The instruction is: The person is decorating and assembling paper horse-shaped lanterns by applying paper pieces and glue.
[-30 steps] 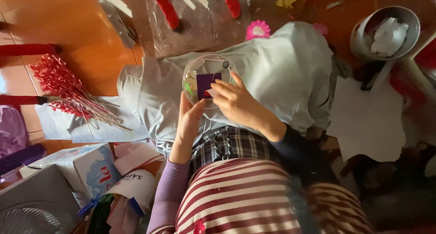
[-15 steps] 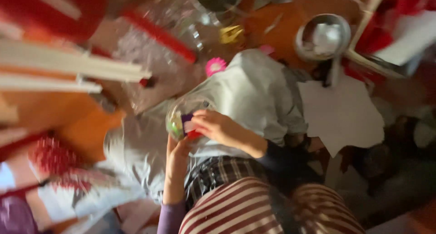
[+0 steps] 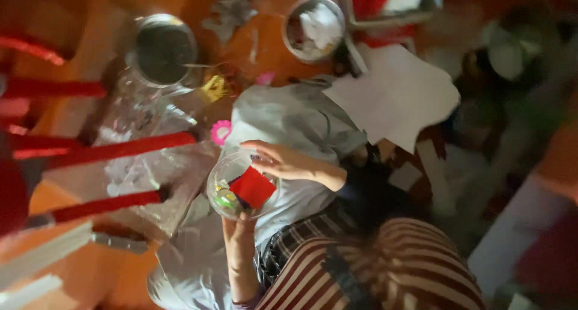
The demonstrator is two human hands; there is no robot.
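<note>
My left hand [image 3: 239, 228] holds a clear round plastic container [image 3: 224, 179] from below, over my lap. Inside it lie small colourful bits, green and yellow among them. A red square piece [image 3: 253, 188] sits at the container's near side. My right hand [image 3: 278, 160] reaches over the container's rim from the right, fingers curled at its top edge and touching the red piece. Under both hands lies a grey cloth [image 3: 289, 114] spread across my legs.
Two metal bowls stand on the orange floor: a dark one [image 3: 164, 49] at the left and one with white scraps [image 3: 313, 27] farther right. A clear plastic sheet [image 3: 144, 165], red sticks [image 3: 114, 148], a pink flower [image 3: 221, 131] and a white paper sheet [image 3: 394, 96] lie around.
The view has swung and tilted, blurring the scene. The container has dropped lower toward my lap, and a red piece now shows where a darker purple one was seen.
</note>
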